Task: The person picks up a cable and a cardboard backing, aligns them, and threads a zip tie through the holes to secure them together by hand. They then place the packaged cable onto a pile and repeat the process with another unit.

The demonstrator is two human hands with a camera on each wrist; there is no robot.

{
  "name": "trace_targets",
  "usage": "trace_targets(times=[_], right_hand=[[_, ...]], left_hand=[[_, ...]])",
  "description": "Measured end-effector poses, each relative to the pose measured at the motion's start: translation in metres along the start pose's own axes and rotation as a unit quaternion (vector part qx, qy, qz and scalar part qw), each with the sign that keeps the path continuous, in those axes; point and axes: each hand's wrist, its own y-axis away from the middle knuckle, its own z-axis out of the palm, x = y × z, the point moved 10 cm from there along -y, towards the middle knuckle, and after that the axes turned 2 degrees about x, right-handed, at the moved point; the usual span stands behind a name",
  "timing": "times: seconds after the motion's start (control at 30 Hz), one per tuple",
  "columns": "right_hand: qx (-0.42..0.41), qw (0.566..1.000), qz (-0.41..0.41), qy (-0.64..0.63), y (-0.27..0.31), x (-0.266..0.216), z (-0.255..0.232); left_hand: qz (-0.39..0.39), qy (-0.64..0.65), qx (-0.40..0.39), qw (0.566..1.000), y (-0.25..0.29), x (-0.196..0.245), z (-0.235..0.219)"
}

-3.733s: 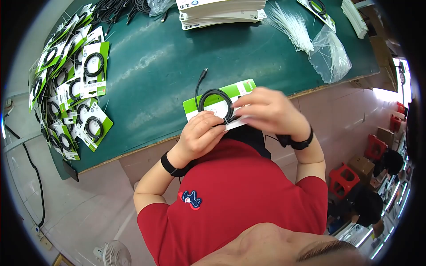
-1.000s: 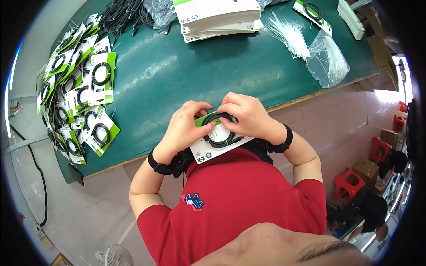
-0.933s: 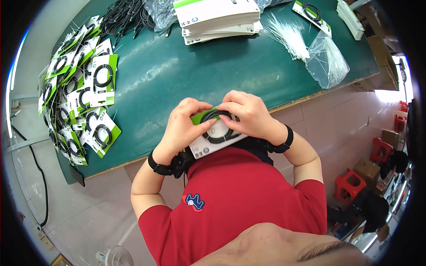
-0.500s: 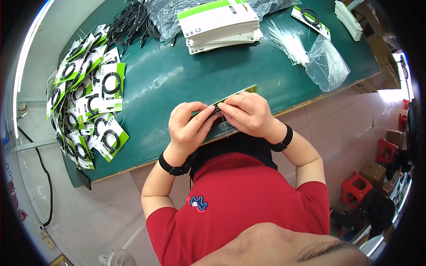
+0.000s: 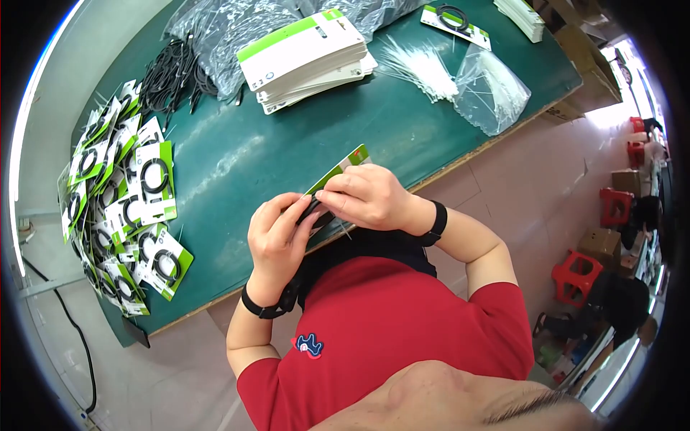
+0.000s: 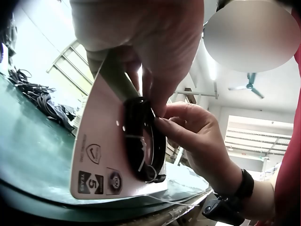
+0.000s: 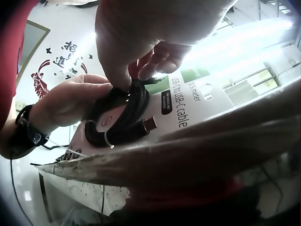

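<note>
A white-and-green printed packaging card stands tilted on edge near the table's front, facing the person. Its print in the right wrist view reads USB-C to USB-C cable. A coiled black USB-C cable lies against the card, its metal plug showing. Thin white zip ties loop round the coil's lower part, a loose tail hanging from it. My left hand grips the card and the coil's top between thumb and fingers. Beside it, my right hand pinches at the coil's top, fingertips close to the left thumb.
Carded cables lie heaped on the left of the green table. Behind are loose black cables, clear plastic and a stack of cards. White zip ties and a clear bag sit at right.
First the card lay tilted back with one cable end sticking up. Both hands have since come together at the coil's top and the card has tipped up on edge. The head view has turned.
</note>
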Motion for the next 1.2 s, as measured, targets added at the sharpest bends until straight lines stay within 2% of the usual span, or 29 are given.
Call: trace_targets(times=[0.3,0.43,0.53,0.6,0.67,0.73,0.77,0.83,0.87,0.97,1.13,1.2], right_hand=[[-0.008,1.000,-0.021,0.003,0.004,-0.006,-0.001],[0.001,0.999,0.009,-0.031,0.002,-0.002,-0.007],[0.022,0.992,0.038,-0.115,-0.001,0.012,-0.023],[0.037,0.995,0.065,-0.065,-0.003,0.038,-0.043],[0.013,0.992,0.120,0.041,-0.007,0.082,-0.063],[-0.031,0.959,0.215,0.182,0.004,0.138,-0.076],[-0.030,0.960,0.211,0.183,0.010,0.156,-0.082],[-0.118,0.894,0.251,0.352,0.034,0.201,-0.083],[-0.117,0.895,0.246,0.353,0.040,0.210,-0.082],[-0.185,0.850,0.285,0.402,0.061,0.241,-0.073],[-0.194,0.849,0.328,0.366,0.058,0.250,-0.074],[-0.166,0.869,0.372,0.281,0.057,0.251,-0.079]], left_hand=[[0.007,-0.023,0.014,1.000,0.005,0.012,-0.001],[0.019,-0.042,0.024,0.999,0.006,0.017,0.000],[0.025,-0.051,0.030,0.998,0.006,0.019,0.000],[0.034,-0.050,0.037,0.997,0.007,0.022,-0.001],[0.036,-0.050,0.042,0.997,0.009,0.022,-0.002],[0.028,-0.042,0.043,0.998,0.009,0.019,-0.002],[0.025,-0.038,0.045,0.998,0.009,0.018,-0.002],[0.026,-0.031,0.049,0.998,0.008,0.017,-0.003],[0.024,-0.024,0.049,0.998,0.008,0.016,-0.003],[0.022,-0.014,0.051,0.998,0.007,0.014,-0.005],[0.019,0.000,0.043,0.999,0.005,0.011,-0.004],[0.016,0.004,0.042,0.999,0.005,0.009,-0.004]])
